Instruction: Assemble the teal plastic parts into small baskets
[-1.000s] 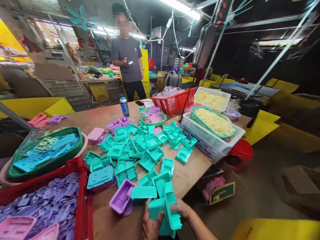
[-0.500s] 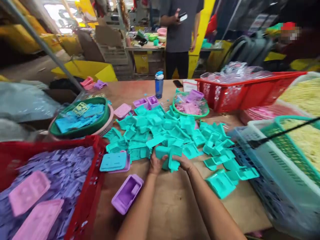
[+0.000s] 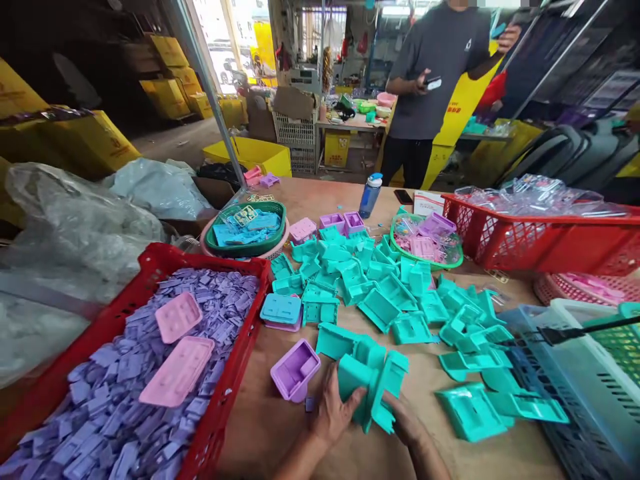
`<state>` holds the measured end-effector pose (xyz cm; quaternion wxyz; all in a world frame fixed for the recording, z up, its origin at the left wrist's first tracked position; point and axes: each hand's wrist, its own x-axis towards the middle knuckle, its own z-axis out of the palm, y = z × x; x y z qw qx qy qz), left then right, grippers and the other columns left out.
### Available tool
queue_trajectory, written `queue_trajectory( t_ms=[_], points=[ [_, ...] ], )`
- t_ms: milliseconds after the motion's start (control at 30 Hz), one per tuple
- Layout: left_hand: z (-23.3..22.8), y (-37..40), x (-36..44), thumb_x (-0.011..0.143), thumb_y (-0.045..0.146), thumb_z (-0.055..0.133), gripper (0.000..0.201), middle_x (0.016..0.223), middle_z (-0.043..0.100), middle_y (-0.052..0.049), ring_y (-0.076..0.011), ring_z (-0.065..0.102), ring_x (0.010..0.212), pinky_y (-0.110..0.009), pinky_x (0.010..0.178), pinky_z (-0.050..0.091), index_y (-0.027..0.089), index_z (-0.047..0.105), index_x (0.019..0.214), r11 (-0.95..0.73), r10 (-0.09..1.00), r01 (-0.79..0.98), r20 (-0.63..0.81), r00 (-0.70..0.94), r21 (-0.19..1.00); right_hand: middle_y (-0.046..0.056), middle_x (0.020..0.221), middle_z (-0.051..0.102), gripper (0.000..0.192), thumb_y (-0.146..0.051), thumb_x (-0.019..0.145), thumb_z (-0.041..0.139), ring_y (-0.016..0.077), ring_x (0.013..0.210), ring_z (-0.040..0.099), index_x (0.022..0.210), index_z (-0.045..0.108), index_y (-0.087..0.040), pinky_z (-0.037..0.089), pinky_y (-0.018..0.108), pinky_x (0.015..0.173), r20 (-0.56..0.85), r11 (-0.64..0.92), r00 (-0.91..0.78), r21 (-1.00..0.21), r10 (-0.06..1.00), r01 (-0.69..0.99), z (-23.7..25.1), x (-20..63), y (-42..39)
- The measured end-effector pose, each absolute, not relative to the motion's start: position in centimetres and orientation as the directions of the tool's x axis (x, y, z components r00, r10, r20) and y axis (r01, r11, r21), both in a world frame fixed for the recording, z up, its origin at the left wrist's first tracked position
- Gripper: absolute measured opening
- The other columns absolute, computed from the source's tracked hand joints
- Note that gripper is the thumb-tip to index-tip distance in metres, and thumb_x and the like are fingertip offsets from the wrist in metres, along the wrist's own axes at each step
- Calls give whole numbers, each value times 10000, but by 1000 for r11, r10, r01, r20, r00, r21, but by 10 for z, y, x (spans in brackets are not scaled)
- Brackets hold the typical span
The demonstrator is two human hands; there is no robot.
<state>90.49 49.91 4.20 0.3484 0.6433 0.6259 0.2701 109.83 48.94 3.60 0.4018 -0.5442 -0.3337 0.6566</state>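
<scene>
Between both hands, just above the front of the table, are several turquoise plastic parts (image 3: pixel 357 387) bunched together. My left hand (image 3: pixel 336 407) is closed on their left side, its thumb against the face of one piece. On their right side is my right hand (image 3: pixel 404 419), with its fingers partly hidden behind the pieces. A loose heap of similar turquoise parts (image 3: pixel 385 300) spreads just beyond. Left of my left hand lies a purple box-shaped part (image 3: pixel 295 370) with its hollow side up. A blue lid-like plate (image 3: pixel 281 309) rests on a pink one behind it.
At left, a red crate (image 3: pixel 235 373) holds small purple pieces and pink plates. A green basket (image 3: pixel 284 230) of blue pieces stands behind. Red (image 3: pixel 565 240) and pale plastic crates (image 3: pixel 590 360) line the right. A blue bottle (image 3: pixel 370 197) stands farther back; a person (image 3: pixel 435 80) stands beyond the table.
The turquoise parts in my hands have come nearer, away from the heap. The view has swung to the left, and the person beyond the table has a hand raised.
</scene>
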Motion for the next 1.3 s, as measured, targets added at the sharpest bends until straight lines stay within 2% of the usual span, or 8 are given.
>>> queue_trajectory(
  t_ms=[200, 433, 533, 667, 800, 967, 1133, 1300],
  points=[
    [100, 505, 835, 873, 280, 619, 485, 1408, 562, -143, -338, 499, 1342, -486, 1119, 439, 186, 587, 1347, -171, 984, 849, 46, 172, 500, 176, 1212, 669, 710, -690, 696, 698, 394, 1158, 618, 1184, 649, -175, 484, 562, 1020, -273, -294, 215, -953, 938, 71, 35, 1068, 504],
    [106, 517, 796, 726, 345, 803, 858, 1542, 397, -190, -423, 394, 1386, -577, 1135, 333, 201, 448, 1493, -1, 986, 951, -158, 53, 310, 194, 1311, 487, 809, -731, 819, 465, 406, 1299, 472, 1428, 428, -199, 450, 556, 1033, 39, -222, 513, -872, 858, 437, 20, 1037, 498],
    [98, 520, 794, 715, 454, 807, 830, 1555, 380, -206, -445, 357, 1407, -581, 1140, 304, 201, 516, 1450, -2, 978, 955, -197, 63, 297, 233, 1427, 384, 877, -732, 857, 412, 415, 1370, 377, 1514, 293, -163, 352, 584, 1111, 102, -191, 506, -848, 856, 495, 22, 1017, 486],
    [103, 521, 788, 579, 619, 837, 930, 1397, 531, -257, -447, 453, 1302, -574, 1096, 347, 105, 625, 1324, -36, 973, 960, -210, 96, 276, 272, 1482, 329, 1029, -766, 798, 523, 435, 1404, 315, 1528, 267, -86, 293, 615, 1131, 277, -12, 327, -746, 904, 666, 30, 984, 477],
    [123, 514, 779, 448, 586, 892, 1097, 1436, 515, -213, -428, 442, 1302, -567, 1101, 336, 140, 559, 1392, -68, 936, 958, -314, 158, 280, 197, 1558, 287, 894, -770, 762, 579, 469, 1387, 323, 1453, 444, -220, 395, 664, 1013, 174, -125, 294, -626, 940, 770, 35, 969, 480],
    [173, 513, 769, 607, 423, 778, 714, 1299, 589, -194, -404, 501, 1208, -550, 1023, 387, 147, 653, 1254, -24, 970, 972, -228, 79, 234, 144, 1580, 282, 646, -653, 829, 554, 451, 1394, 328, 1341, 560, -260, 454, 658, 942, 28, -254, 309, -498, 951, 829, 31, 982, 487],
    [231, 554, 746, 771, 488, 654, 601, 1196, 621, -168, -366, 543, 1143, -499, 941, 440, 163, 629, 1276, 193, 974, 930, 55, -221, 313, 164, 1561, 311, 577, -605, 860, 522, 446, 1382, 355, 1296, 605, -236, 470, 647, 930, -17, -269, 290, -431, 957, 861, 17, 989, 486],
    [240, 607, 720, 814, 506, 671, 702, 1303, 562, -232, -418, 477, 1250, -533, 999, 411, 97, 549, 1372, 467, 789, 741, 152, -596, 482, 212, 1529, 353, 630, -636, 875, 449, 496, 1323, 413, 1291, 627, -197, 477, 695, 879, 16, -170, 196, -434, 980, 885, 2, 992, 483]
  ],
)
